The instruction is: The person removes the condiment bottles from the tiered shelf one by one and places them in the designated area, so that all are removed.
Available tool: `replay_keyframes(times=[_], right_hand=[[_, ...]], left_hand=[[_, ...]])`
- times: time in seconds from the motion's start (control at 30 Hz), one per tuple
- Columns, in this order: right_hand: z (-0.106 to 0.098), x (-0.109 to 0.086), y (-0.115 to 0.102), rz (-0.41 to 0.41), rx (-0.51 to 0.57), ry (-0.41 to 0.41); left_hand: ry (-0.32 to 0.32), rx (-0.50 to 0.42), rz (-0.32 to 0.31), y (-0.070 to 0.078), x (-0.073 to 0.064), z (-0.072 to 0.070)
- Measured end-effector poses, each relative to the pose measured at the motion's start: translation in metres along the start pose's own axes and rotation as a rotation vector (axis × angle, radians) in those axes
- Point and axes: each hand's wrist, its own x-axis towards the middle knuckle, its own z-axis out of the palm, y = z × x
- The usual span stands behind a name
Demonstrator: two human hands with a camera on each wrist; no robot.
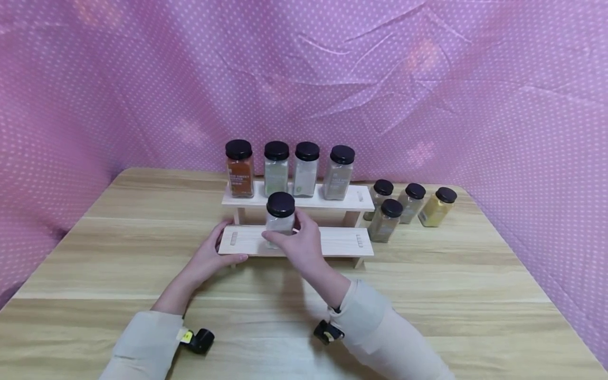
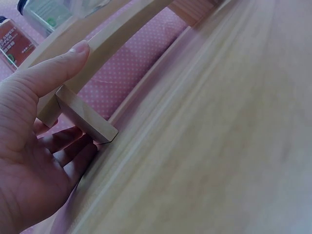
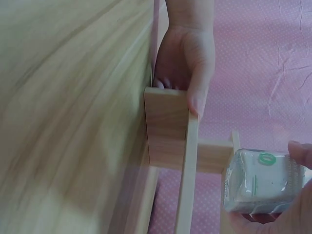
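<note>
My right hand (image 1: 304,244) grips a clear glass spice jar (image 1: 280,219) with a black lid and whitish contents, upright over the lower step of a two-step wooden rack (image 1: 339,240). In the right wrist view a gap shows between the jar's base (image 3: 234,183) and the step. My left hand (image 1: 209,258) holds the lower step's left end; the left wrist view has its thumb along the front edge and its fingers round the leg (image 2: 87,114). On the upper step stand a red-brown jar (image 1: 240,171), two pale jars (image 1: 276,171) and a greyish jar (image 1: 339,177).
Right of the rack, several more black-lidded jars stand on the wooden table (image 1: 427,295), among them a yellow jar (image 1: 437,208) and a brownish jar (image 1: 386,224) close to the lower step. A pink dotted cloth (image 1: 304,79) hangs behind the table.
</note>
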Motion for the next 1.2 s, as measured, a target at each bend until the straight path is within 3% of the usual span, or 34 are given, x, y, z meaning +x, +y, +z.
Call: replay_keyframes(times=[0.6, 1.2], right_hand=[[-0.053, -0.005, 0.011, 0.013, -0.055, 0.045], [-0.107, -0.014, 0.023, 0.122, 0.0, 0.115]], left_hand=[[0.0, 0.012, 0.001, 0.0, 0.0, -0.001], [-0.001, -0.001, 0.001, 0.0, -0.001, 0.0]])
